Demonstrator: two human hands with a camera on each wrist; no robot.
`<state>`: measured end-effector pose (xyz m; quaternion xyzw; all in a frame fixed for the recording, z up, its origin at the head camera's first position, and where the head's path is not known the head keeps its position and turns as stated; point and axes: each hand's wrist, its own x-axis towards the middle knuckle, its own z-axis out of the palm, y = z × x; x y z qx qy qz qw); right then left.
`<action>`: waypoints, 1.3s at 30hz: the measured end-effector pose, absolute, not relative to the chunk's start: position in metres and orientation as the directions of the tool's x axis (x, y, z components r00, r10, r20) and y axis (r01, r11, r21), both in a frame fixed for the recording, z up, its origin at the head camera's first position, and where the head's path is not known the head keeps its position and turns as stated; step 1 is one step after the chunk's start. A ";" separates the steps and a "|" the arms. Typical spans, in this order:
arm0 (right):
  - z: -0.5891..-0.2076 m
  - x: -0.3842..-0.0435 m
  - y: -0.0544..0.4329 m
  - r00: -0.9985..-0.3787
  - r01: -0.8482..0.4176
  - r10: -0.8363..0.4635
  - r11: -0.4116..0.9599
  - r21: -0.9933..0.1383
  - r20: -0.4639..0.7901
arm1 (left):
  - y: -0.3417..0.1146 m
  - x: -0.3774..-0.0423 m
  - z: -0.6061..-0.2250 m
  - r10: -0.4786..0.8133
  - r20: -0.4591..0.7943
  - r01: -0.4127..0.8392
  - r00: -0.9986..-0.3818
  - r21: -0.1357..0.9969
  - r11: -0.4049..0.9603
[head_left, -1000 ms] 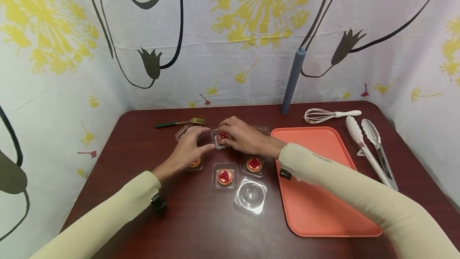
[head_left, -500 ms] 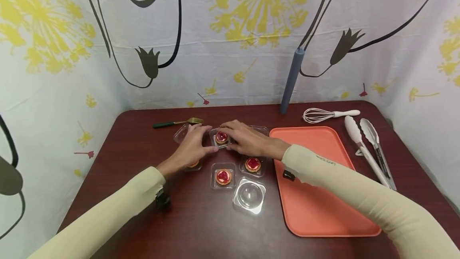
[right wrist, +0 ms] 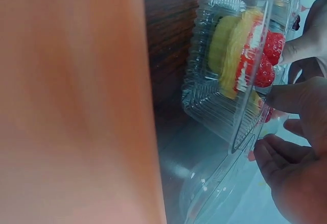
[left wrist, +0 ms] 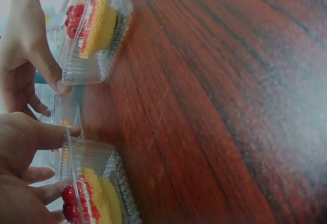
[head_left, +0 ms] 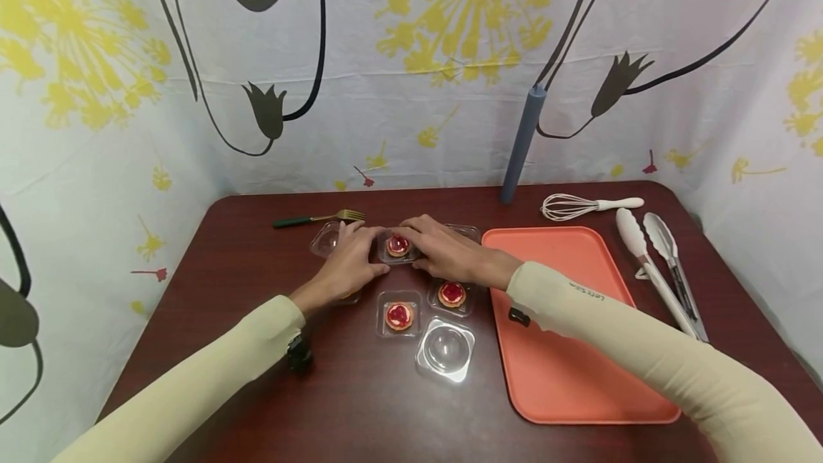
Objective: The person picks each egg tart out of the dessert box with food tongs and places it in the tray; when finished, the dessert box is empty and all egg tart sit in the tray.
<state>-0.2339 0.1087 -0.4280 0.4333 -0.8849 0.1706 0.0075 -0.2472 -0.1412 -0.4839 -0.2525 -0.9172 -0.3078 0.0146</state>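
Between both hands, at the back middle of the table, sits a clear plastic container [head_left: 398,247] with a red-topped tart inside. My left hand [head_left: 343,261] holds its left side, thumb at the front corner and fingers behind. On its right side my right hand [head_left: 446,252] grips the edge in a similar way. Directly in front stands another tart container [head_left: 399,315], and a third tart container [head_left: 453,296] lies under the right wrist. One more tart container [left wrist: 97,183] shows below the left hand in the left wrist view, mostly hidden in the head view.
A clear lid [head_left: 446,350] lies near the front, and another clear lid [head_left: 325,239] is behind the left hand. An orange tray [head_left: 579,370] is under the right forearm. Around the edges are a fork [head_left: 319,220], a whisk [head_left: 591,206] and tongs [head_left: 657,274].
The container between the hands has gone from slightly tilted to level. My right thumb has drawn back from over the tart to the edge, and my left hand has moved right against the container.
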 end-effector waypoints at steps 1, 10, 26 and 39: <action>-0.428 -0.234 0.109 -0.625 -0.769 -0.764 0.567 -0.294 0.162 | -0.140 -0.246 -0.482 0.453 0.177 0.468 -0.874 0.561 0.683; -0.430 -0.234 0.109 -0.631 -0.768 -0.756 0.578 -0.277 0.174 | -0.131 -0.230 -0.454 0.449 0.067 0.406 -0.891 0.560 0.722; -0.430 -0.234 0.111 -0.666 -0.733 -0.726 0.592 -0.335 0.174 | -0.129 -0.225 -0.451 0.474 0.092 0.458 -0.876 0.469 0.755; -0.432 -0.236 0.118 -0.702 -0.693 -0.691 0.607 -0.389 0.172 | -0.135 -0.243 -0.480 0.486 0.190 0.510 -0.853 0.502 0.699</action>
